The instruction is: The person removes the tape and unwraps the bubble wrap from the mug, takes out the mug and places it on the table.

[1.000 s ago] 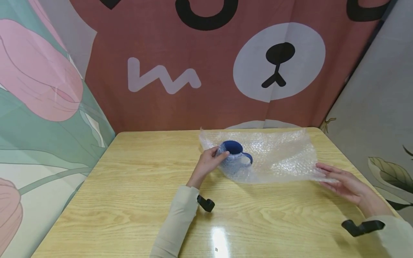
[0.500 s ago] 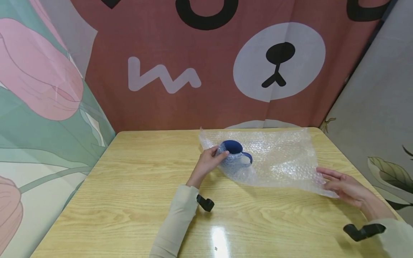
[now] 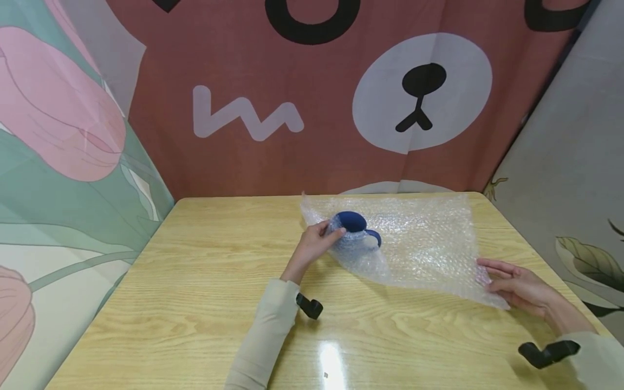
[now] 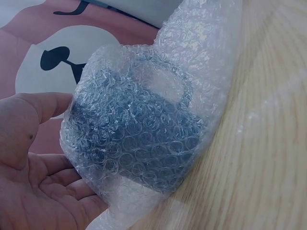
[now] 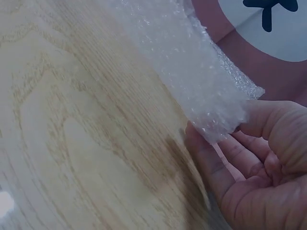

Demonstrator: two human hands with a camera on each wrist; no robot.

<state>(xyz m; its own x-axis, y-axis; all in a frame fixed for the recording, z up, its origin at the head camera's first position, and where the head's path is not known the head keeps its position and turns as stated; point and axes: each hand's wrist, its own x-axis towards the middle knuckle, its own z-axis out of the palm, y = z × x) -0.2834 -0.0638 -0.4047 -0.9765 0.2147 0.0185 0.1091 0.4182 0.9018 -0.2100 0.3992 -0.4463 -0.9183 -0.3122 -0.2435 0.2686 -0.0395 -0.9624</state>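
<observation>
A blue mug (image 3: 352,222) stands toward the left end of a clear bubble wrap sheet (image 3: 424,238), its handle facing right. One flap of the wrap covers the mug's near side, seen closely in the left wrist view, where the blue shows through the bubbles (image 4: 139,129). My left hand (image 3: 314,244) grips the wrapped mug at its left side, thumb at the rim. At the sheet's right end, my right hand (image 3: 524,287) pinches the near corner between thumb and fingers; the right wrist view shows the wrap edge (image 5: 216,120) between them.
The wooden table (image 3: 195,303) extends left and in front of the sheet. A bear-print curtain (image 3: 244,162) hangs behind the table's back edge, with patterned cloths at both sides. Black wrist mounts (image 3: 310,306) sit at both sleeves.
My right hand has drawn the sheet's near right corner down toward the front, flattening the wrap out. The left hand and the mug have stayed in place.
</observation>
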